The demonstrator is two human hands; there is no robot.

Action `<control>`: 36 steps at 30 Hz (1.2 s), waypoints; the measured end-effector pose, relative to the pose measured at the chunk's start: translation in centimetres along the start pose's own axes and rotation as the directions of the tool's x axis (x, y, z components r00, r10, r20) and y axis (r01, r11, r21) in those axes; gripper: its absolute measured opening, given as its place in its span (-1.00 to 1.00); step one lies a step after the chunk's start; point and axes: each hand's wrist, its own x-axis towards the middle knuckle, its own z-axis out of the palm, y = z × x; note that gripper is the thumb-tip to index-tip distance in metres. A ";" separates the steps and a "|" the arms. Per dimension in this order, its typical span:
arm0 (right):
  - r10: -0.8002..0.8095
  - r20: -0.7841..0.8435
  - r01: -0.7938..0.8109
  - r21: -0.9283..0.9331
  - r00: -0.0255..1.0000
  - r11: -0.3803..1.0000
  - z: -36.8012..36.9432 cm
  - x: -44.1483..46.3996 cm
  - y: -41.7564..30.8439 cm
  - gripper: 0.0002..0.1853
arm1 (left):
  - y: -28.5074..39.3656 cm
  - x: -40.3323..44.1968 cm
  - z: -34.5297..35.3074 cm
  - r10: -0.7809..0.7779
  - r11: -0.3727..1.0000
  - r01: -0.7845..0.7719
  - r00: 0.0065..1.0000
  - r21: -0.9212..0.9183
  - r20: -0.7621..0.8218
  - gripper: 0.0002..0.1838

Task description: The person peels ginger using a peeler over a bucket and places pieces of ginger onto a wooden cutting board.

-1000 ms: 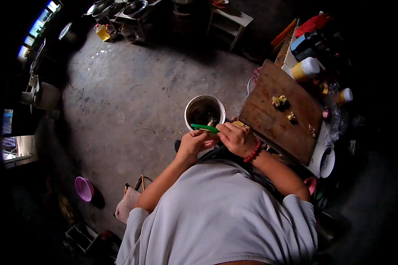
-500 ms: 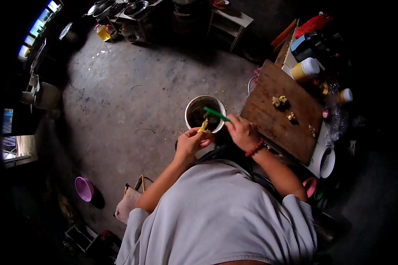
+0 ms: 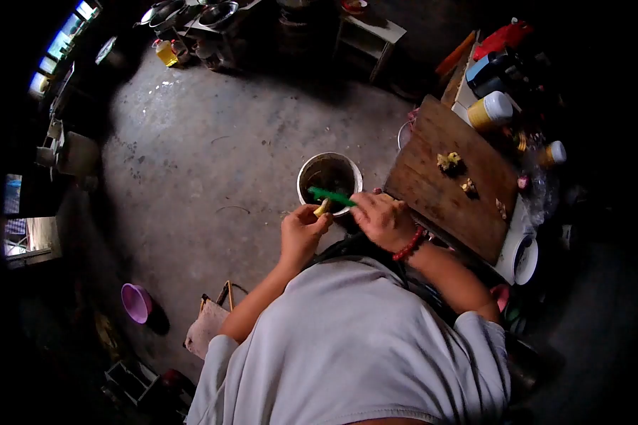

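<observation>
Between the fingertips of my left hand (image 3: 305,225) is a small pale yellow piece (image 3: 322,208), held at the near rim of a white bucket (image 3: 301,177). My right hand (image 3: 384,219), with a red bead bracelet at the wrist, grips a green-handled tool (image 3: 331,195) that reaches left over the bucket, just above the yellow piece. Dark contents lie inside the bucket. To the right, a brown wooden board (image 3: 425,170) bears a yellow clump (image 3: 448,161) and smaller pale pieces (image 3: 468,185).
Jars (image 3: 490,110), a plastic bag (image 3: 542,195) and a white round container (image 3: 524,259) line the board's far side. A purple basin (image 3: 135,303) sits on the floor at left. Pans (image 3: 216,14), a yellow oil bottle (image 3: 166,54) and a small stand (image 3: 371,32) are at the back.
The green tool swung up over the bucket, then came down and left toward the yellow piece. My left hand has turned more upright, and the piece now looks smaller.
</observation>
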 end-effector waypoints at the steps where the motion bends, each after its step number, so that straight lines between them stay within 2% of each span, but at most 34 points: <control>1: 0.004 -0.001 -0.004 -0.001 1.000 1.000 0.3 -0.1 -0.3 -0.85 | 0.3 -0.2 0.2 0.005 1.000 -0.005 1.000 -0.008 0.005 -0.80; 3: 0.070 0.105 -0.070 -0.004 0.992 0.998 1.0 -0.2 -0.5 -0.86 | 0.5 -0.1 0.1 0.017 1.000 -0.017 1.000 -0.014 0.011 -0.79; 4: 0.044 0.040 -0.044 -0.009 0.998 0.999 0.8 0.0 -0.3 -0.85 | 0.4 -0.2 0.1 -0.001 1.000 0.001 1.000 0.015 0.014 -0.79; 5: 0.035 0.043 -0.035 -0.009 0.998 0.999 0.6 0.2 -0.4 -0.85 | 0.4 -0.3 0.2 -0.021 0.999 0.020 1.000 0.042 0.013 -0.79; 7: 0.254 0.016 -0.253 -0.019 0.967 0.967 -0.6 0.8 -1.6 -0.86 | 0.4 -0.3 0.2 -0.013 0.999 0.013 1.000 0.031 0.011 -0.79; 8: 0.099 -0.089 -0.103 -0.043 0.991 0.994 -1.0 1.0 -2.3 -0.86 | 0.4 -0.3 0.3 -0.001 1.000 0.001 1.000 0.019 0.009 -0.79; 9: 0.099 -0.088 -0.103 -0.044 0.991 0.994 -0.8 0.7 -2.3 -0.86 | 0.4 -0.3 0.3 -0.001 1.000 0.001 1.000 0.017 0.009 -0.79; 11: 0.133 0.136 -0.131 -0.026 0.982 0.991 0.1 0.3 -1.9 -0.86 | 0.3 -0.1 0.3 -0.002 0.999 0.003 0.999 -0.040 0.034 -0.78; 12: 0.077 0.059 -0.075 -0.043 0.995 0.996 0.0 0.3 -1.5 -0.85 | 0.4 -0.1 0.3 0.003 0.999 -0.001 0.999 -0.040 0.034 -0.78; 13: 0.071 0.059 -0.069 -0.045 0.996 0.997 -0.1 0.5 -1.4 -0.85 | 0.5 -0.1 0.3 -0.032 0.998 0.035 0.998 -0.054 0.048 -0.78; 15: 0.217 0.020 -0.214 -0.088 0.976 0.973 -0.2 0.3 -1.5 -0.85 | 0.2 -0.2 0.2 -0.075 0.995 0.079 0.995 -0.062 0.068 -0.78; 16: 0.138 0.002 -0.136 -0.127 0.990 0.983 0.3 -0.1 -1.0 -0.86 | -0.2 0.1 0.1 -0.044 0.996 0.049 0.997 -0.071 0.069 -0.78; 18: 0.122 0.021 -0.119 -0.125 0.992 0.985 0.3 -0.2 -1.0 -0.85 | -0.4 0.1 0.3 -0.013 0.996 0.018 0.998 -0.082 0.068 -0.77; 20: 0.092 0.050 -0.086 -0.117 0.994 0.989 0.3 -0.1 -1.3 -0.84 | 0.0 -0.3 0.7 0.096 0.995 -0.096 0.995 0.025 -0.004 -0.79; 21: 0.092 0.048 -0.086 -0.117 0.995 0.989 0.0 0.1 -1.5 -0.84 | 0.2 -0.5 0.6 0.098 0.995 -0.098 0.995 0.027 -0.003 -0.79; 23: 0.379 0.047 -0.381 0.045 0.924 0.923 -1.0 0.8 -1.5 -0.85 | 0.6 -0.8 0.6 0.151 0.949 -0.131 0.987 0.285 -0.051 -0.79; 24: 0.323 -0.050 -0.312 0.151 0.945 0.938 -0.5 0.6 -1.0 -0.81 | 1.0 -1.0 0.7 0.150 0.950 -0.129 0.987 0.284 -0.052 -0.79; 25: 0.323 -0.048 -0.313 0.151 0.945 0.938 0.3 0.6 -0.9 -0.81 | 1.3 -1.1 0.7 0.220 0.934 -0.197 0.975 0.299 -0.043 -0.78; 26: 0.392 0.017 -0.358 0.445 0.920 0.821 1.1 0.8 -0.8 -0.78 | 1.5 -1.2 0.8 0.289 0.911 -0.266 0.957 0.314 -0.030 -0.77; 27: 0.436 0.099 -0.377 0.690 0.894 0.618 2.0 0.9 -0.5 -0.76 | 1.4 -1.2 0.9 0.289 0.911 -0.266 0.957 0.315 -0.028 -0.77; 28: 0.437 0.097 -0.377 0.690 0.894 0.618 3.3 0.5 0.6 -0.76 | 1.4 -1.1 1.0 0.386 0.874 -0.367 0.923 0.317 0.005 -0.78; 29: 0.345 0.181 -0.376 0.646 0.921 0.665 5.0 0.0 2.0 -0.75 | 1.3 -1.0 1.1 0.478 0.827 -0.464 0.877 0.317 0.038 -0.79; 30: 0.298 0.225 -0.372 0.624 0.928 0.687 4.8 0.3 1.8 -0.74 | 1.0 -0.9 1.1 0.479 0.826 -0.465 0.877 0.318 0.037 -0.79; 31: 0.249 0.268 -0.363 0.603 0.931 0.710 4.5 0.6 1.5 -0.73 | 0.6 -0.7 1.1 0.435 0.879 -0.431 0.900 0.207 0.028 -0.79; 32: 0.333 0.341 -0.473 0.704 0.879 0.530 4.0 0.6 1.1 -0.75 | 0.3 -0.6 1.1 0.388 0.917 -0.388 0.921 0.091 0.023 -0.78; 33: 0.395 0.427 -0.557 0.766 0.813 0.320 2.9 1.0 0.4 -0.77 | 0.3 -0.7 1.0 0.386 0.918 -0.386 0.922 0.091 0.020 -0.78; 35: 0.383 0.424 -0.541 0.793 0.821 0.280 1.9 1.2 0.3 -0.78 | 0.4 -0.8 1.0 0.266 0.964 -0.267 0.959 0.000 0.097 -0.76; 36: 0.370 0.418 -0.520 0.820 0.830 0.240 1.7 1.3 0.5 -0.78 | 0.5 -0.7 1.2 0.265 0.964 -0.266 0.959 -0.001 0.097 -0.76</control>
